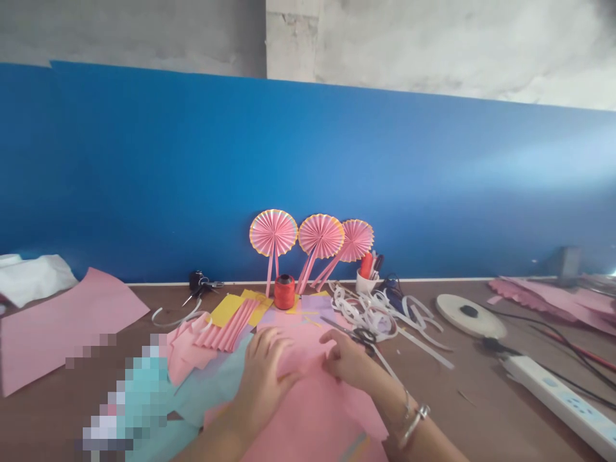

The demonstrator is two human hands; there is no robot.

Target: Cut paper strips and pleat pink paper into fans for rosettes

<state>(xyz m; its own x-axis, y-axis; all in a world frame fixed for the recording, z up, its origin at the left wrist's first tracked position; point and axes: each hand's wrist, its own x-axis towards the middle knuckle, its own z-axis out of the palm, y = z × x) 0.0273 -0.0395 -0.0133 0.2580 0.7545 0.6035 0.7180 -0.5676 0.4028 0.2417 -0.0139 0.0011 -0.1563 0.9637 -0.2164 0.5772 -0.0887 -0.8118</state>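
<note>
Large pink paper (298,423) lies in front of me, over other pink sheets. My left hand (264,372) rests on its left part, fingers stretched out and thumb apart. On the right side, my right hand (349,362) has its fingers curled in at the paper, with the index finger pointing left; the fingertips' grip is partly hidden. Just beyond the right hand are scissors (364,335). Left of my left hand lie a pleated pink paper strip (228,327) and light blue paper (212,388). A red thread spool (284,292) stands upright beyond the hands.
Three pink paper rosettes (274,233) with ribbon tails lean on the blue partition (192,167). A tangle of white strips (373,314) lies before a white pen cup (366,282). A power strip (563,398), cables and a round white lid-like disc (469,316) occupy the right. Keys (199,282) lie left.
</note>
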